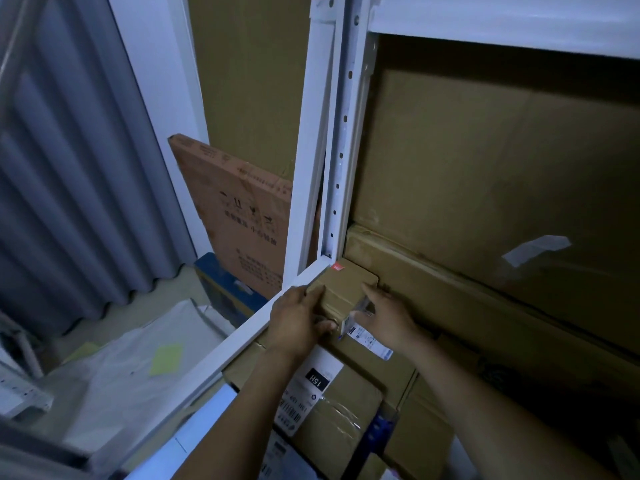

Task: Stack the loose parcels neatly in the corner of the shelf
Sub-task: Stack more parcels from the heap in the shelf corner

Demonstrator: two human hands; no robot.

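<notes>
A small brown cardboard parcel [343, 289] with a red sticker sits in the left rear corner of the white metal shelf [242, 336], on top of other parcels. My left hand [298, 320] grips its left side. On its right side rests my right hand [388, 315], fingers touching the box by a small white label. Below lies a larger parcel [346, 407] with a white shipping label marked "15H" and clear tape.
Big flat cardboard boxes [485, 174] fill the back of the shelf. A white perforated upright [341, 150] stands at the corner. Outside, a flat carton [242, 209] leans against the wall, above a blue box [221, 289], near a grey curtain [69, 168].
</notes>
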